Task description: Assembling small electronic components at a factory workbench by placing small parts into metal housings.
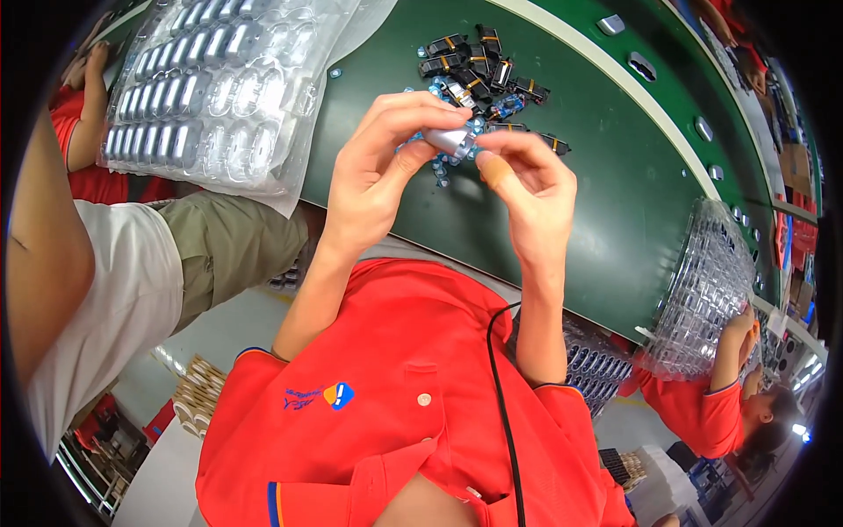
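My left hand [376,171] grips a small silver-grey rounded casing [449,140] between thumb and fingers, above the green table [615,220]. At the casing's right end, the thumb and fingertips of my right hand [540,198] are closed; a tan covering wraps that thumb. Whether they pinch a small part or the casing's edge, I cannot make out. Beneath and behind my hands lie several small light-blue pieces [442,173], partly hidden by my fingers. A loose pile of black rectangular parts with orange strips [474,81] lies just beyond.
To the left, a clear plastic tray [250,149] carries rows of silver casings. Stacked clear trays [702,281] stand at the right, near a person in red [702,413]. Beyond a pale curved rail [632,83], silver casings [643,67] lie on green. Another person [114,272] is close on my left.
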Demonstrator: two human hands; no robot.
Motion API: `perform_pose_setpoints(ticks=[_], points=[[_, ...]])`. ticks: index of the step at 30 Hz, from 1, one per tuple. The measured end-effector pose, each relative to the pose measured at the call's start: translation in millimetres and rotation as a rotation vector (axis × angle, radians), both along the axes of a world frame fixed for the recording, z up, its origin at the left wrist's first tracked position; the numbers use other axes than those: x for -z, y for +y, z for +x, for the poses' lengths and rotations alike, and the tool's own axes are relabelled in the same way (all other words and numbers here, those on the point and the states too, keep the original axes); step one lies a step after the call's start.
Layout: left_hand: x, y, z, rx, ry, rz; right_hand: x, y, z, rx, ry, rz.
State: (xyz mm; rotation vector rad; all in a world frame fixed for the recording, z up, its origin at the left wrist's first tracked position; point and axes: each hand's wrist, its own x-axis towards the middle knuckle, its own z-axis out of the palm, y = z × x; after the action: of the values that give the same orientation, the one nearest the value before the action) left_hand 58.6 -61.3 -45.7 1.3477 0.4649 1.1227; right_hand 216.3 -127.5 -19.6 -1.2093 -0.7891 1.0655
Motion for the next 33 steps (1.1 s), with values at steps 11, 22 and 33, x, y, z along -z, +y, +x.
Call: perform_pose_setpoints(ticks=[11, 22, 33], points=[[-6, 4, 5, -0.030, 0.070, 0.181, 3, 3, 9, -0.032, -0.014, -0.120], [-5, 5, -3, 0.081, 0.230, 0.463, 6, 1, 10, -0.111, -0.176, -0.199], [-5, 7, -2, 0.186, 0.259, 0.601, 23, -5, 4, -0.032, -0.061, 0.033]])
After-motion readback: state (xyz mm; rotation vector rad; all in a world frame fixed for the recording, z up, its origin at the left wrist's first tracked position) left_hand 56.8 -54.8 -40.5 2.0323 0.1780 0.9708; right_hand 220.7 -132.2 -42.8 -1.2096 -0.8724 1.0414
